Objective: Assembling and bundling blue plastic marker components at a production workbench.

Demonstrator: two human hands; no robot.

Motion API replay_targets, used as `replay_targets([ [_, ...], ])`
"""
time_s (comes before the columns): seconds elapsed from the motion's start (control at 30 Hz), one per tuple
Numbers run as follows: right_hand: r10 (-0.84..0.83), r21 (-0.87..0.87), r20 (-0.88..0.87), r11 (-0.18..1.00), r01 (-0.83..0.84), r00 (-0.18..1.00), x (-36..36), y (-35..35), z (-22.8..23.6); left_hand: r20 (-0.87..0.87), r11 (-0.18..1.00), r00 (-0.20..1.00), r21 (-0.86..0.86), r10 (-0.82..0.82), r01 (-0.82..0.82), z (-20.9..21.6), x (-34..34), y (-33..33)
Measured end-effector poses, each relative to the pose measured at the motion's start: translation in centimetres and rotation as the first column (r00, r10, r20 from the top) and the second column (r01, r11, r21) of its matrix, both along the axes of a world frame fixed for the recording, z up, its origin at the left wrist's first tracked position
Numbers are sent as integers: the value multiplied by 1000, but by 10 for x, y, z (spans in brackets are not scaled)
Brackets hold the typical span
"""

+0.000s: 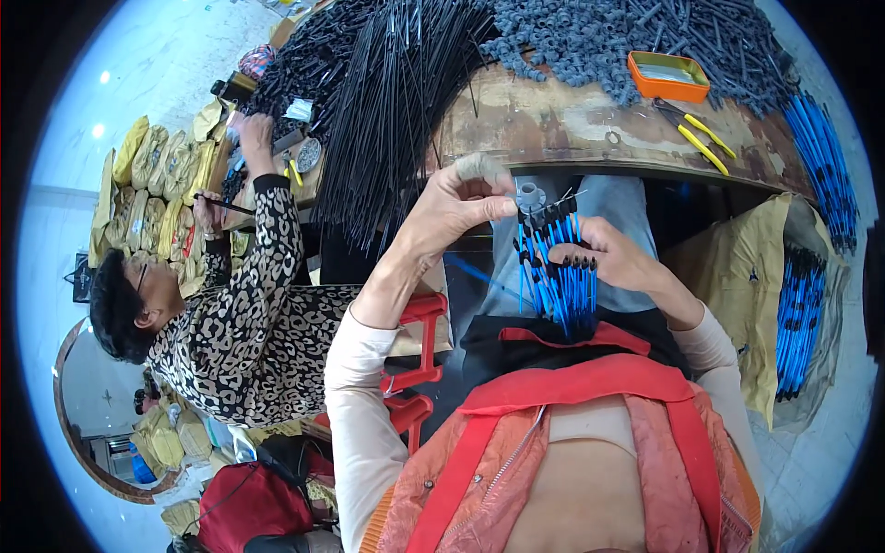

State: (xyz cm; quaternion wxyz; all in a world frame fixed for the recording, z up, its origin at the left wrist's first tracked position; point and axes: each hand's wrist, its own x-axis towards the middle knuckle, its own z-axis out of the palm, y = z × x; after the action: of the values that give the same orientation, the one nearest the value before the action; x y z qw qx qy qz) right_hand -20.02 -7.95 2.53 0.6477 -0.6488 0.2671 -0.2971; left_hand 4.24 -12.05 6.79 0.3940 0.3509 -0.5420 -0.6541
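My left hand [464, 205], thumb and fingers closed in a pinch, is at a small grey plastic fitting [530, 195] with a round hollow top. Just below that fitting, a bundle of thin blue rods with black ends [573, 293] stands over my lap. My right hand [610, 255] is wrapped round the bundle from the right side. A few thin wire-like tips stick out at the bundle's top. How the fitting meets the rods is too small to tell.
Grey plastic fittings [572, 41] and long black rods [392, 111] are heaped on the wooden table [562, 124]. Yellow-handled pliers [693, 138] lie by an orange tin [668, 77]. A sack [737, 295] holds more blue rods. At left, a co-worker [249, 341] handles black parts.
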Motion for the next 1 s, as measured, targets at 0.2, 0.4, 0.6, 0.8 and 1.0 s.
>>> replay_targets([
  [0.2,-34,60,36,998,32,999,0,-4,-11,152,992,984,-99,95,-80,11,-8,11],
  [0.4,-97,90,48,992,93,994,11,-2,-4,376,933,894,-342,243,-110,27,-17,39],
  [0.6,-141,97,46,986,136,989,15,8,-1,357,791,856,-604,375,-94,33,-28,64],
  [0.8,-148,12,-50,989,148,988,20,14,10,424,877,824,-450,375,-168,29,-24,73],
  [1.0,-160,-23,-79,987,158,984,22,20,16,322,812,805,-497,499,-305,26,-35,85],
])
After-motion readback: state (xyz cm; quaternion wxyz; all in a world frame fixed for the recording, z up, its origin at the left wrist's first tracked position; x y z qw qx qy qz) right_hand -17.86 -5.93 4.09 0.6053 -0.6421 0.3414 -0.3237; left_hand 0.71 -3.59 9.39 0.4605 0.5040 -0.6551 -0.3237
